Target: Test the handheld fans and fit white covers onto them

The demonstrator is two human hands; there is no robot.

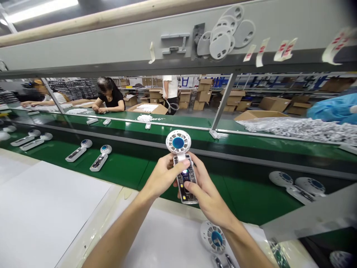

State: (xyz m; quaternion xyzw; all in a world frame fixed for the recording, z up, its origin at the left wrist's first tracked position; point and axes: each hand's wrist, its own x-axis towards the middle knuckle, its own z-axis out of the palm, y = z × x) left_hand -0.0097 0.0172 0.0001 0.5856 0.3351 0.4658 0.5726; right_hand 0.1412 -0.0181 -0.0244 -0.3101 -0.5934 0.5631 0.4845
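Both my hands hold one white handheld fan (pixel 178 142) upright over the front edge of the green conveyor belt. Its round head has a blue centre, and its open handle bares a dark circuit board with a small glowing light. My left hand (pixel 167 172) grips the upper handle just below the head, thumb pressed on the board. Around the handle's right side wraps my right hand (pixel 202 182), its thumb on the lower board. The fingers behind the handle are mostly hidden. A second fan (pixel 213 238) lies on the white worktop, near my right forearm.
Several opened fans, one of them a nearby fan (pixel 100 158), lie along the green belt (pixel 125 167). A grey metal post (pixel 312 214) slants in at right. Across the line, a person in black (pixel 111 96) sits by small white parts (pixel 146 118). A shelf beam (pixel 111 48) crosses above.
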